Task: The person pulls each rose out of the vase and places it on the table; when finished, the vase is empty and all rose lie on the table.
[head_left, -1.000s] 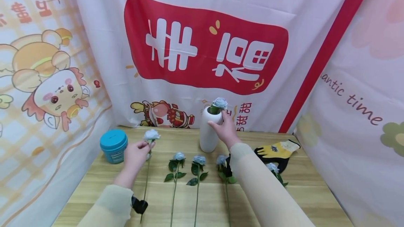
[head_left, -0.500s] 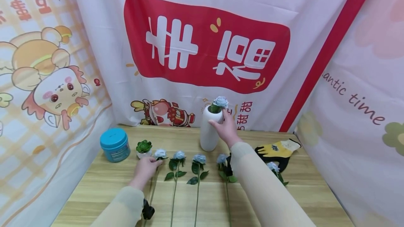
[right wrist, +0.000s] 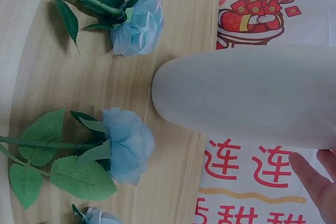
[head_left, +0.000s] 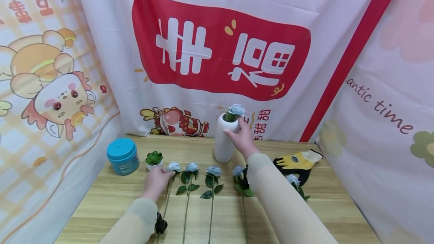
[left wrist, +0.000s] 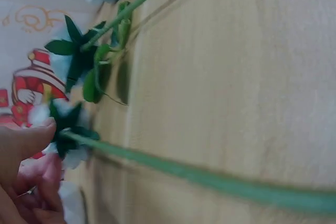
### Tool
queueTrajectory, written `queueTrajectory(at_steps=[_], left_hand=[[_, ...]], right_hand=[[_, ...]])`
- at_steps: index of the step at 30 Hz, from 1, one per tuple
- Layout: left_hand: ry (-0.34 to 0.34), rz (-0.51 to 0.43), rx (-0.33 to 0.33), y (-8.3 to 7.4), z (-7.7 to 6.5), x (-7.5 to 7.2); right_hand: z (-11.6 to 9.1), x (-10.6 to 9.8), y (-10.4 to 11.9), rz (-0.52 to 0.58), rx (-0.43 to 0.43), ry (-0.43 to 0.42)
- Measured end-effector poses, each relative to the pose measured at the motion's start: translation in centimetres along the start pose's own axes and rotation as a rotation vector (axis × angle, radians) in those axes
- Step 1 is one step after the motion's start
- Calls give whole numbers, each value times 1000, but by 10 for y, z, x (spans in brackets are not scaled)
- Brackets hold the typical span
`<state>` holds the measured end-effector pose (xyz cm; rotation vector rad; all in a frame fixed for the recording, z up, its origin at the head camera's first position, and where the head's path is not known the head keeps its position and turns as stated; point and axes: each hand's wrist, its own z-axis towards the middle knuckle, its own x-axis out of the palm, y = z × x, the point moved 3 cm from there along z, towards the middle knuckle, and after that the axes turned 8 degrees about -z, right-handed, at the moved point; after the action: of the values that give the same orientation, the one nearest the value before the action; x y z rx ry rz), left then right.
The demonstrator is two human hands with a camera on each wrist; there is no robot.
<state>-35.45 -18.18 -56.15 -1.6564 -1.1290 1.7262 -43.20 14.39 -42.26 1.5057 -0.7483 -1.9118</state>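
Note:
My left hand pinches a pale artificial rose just below its bloom. The long stem of that rose slants along the wooden table toward the front edge, and in the left wrist view my thumb lies against its green base. At the back, my right hand grips the upper part of a tall white vase, thumb on the near side. The vase stands upright on the table. One pale blue rose pokes out of its mouth; the stem is hidden inside.
Several more blue roses, one by the vase, lie in a row across the table. A small potted succulent and a blue lidded tub stand at left. Yellow-and-black gloves lie at right. Printed cloths hang behind.
My left hand has brought its rose down and to the right, from beside the tub to the row of roses, uncovering the succulent. The right hand stays on the vase.

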Motion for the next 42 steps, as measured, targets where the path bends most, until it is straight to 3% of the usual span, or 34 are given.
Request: queueTrajectory(at_steps=[5,8,12,16,19,24,31,36,42], left_hand=[[-64,26,63,-35,-6,-9],[-83,-8,110,-68,-10,-11],[-109,-68,238,-121,-5,-7],[-143,-104,411,-179,7,8],[-160,-68,507,-220,12,21],[-95,68,545,-270,19,45],[-3,216,457,-294,35,74],[2,167,399,-297,38,84],[-21,64,367,-298,31,86]], right_hand=[[-2,-1,2,-2,-1,-5],[-2,-2,3,-5,-8,-5],[-3,0,4,3,-24,-3],[-1,-1,1,-5,-34,-12],[1,0,-1,-27,-40,-18],[3,0,-1,-57,-37,-25],[5,1,-2,-50,-26,-9],[5,0,-4,-52,-14,-14],[5,-3,-3,-50,-20,-1]])
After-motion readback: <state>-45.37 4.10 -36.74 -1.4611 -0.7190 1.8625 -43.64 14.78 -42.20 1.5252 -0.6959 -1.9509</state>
